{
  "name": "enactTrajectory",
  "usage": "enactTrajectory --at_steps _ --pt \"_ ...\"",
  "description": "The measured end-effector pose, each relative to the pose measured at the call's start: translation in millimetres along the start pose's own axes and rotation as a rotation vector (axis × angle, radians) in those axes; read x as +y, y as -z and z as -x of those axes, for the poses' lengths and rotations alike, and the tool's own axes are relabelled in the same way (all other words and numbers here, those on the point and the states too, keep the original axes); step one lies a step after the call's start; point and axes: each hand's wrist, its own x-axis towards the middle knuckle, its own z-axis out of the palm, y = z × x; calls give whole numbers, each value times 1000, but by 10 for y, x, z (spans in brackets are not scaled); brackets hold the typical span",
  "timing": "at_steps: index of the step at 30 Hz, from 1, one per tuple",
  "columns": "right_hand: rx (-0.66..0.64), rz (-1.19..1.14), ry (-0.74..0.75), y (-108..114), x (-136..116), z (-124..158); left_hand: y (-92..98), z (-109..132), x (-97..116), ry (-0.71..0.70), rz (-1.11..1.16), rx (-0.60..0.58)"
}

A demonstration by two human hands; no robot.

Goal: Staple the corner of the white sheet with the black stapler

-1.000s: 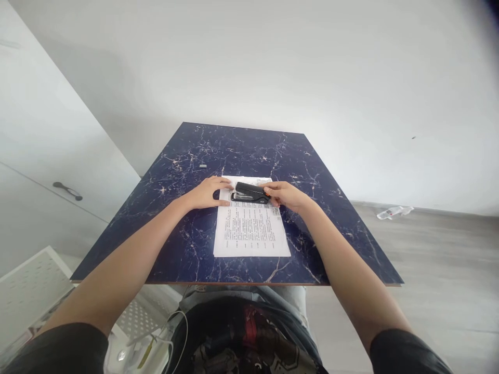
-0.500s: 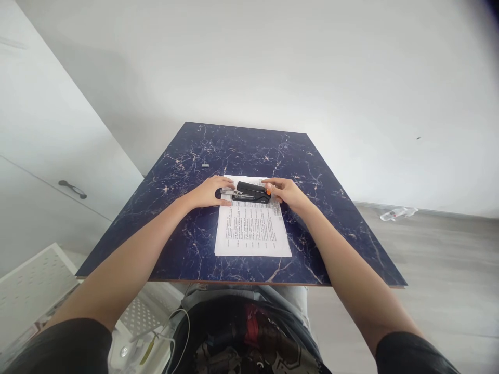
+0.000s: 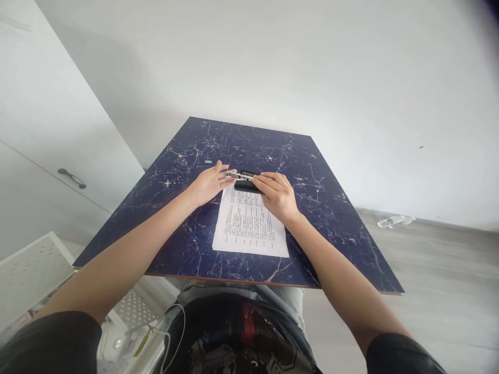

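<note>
A printed sheet of paper [image 3: 249,226] lies on the dark blue marbled table [image 3: 319,208]. At its far edge sits a black stapler [image 3: 246,181] with its metal staple tray drawn out to the left. My right hand [image 3: 276,195] lies over the stapler's body, fingers curled on it. My left hand [image 3: 210,183] pinches the tip of the metal tray between thumb and fingers.
A small strip of staples [image 3: 208,162] lies on the table beyond my left hand. A white cabinet with a dark handle [image 3: 70,177] stands at the left, a white perforated shelf [image 3: 31,275] below it. Something small lies on the floor [image 3: 392,221] at the right.
My right hand has moved from the stapler's right end onto its top. The metal tray now sticks out to the left, and my left hand has shifted from the paper's corner to grip it.
</note>
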Motion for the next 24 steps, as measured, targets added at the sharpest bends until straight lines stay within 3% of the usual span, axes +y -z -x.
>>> enactTrajectory --at_steps 6,8,11,14,17,21,24 --pt "-207 59 101 34 -89 -19 -32 4 -83 109 6 -17" --pt "-169 50 87 28 -99 -8 -14 -1 -100 156 3 -7" --pt "-12 26 -12 11 -105 -4 14 -11 -122 171 12 42" --pt "127 -78 -285 15 -100 -26 47 -14 -116 -6 -58 217" --pt "18 -285 -529 43 -81 -49 70 5 -58 -322 -199 356" --pt "-223 -431 -534 67 -61 -69 9 84 46 -553 -323 304" --pt "-239 -412 -438 68 -71 -94 -85 178 69 -603 -462 206"
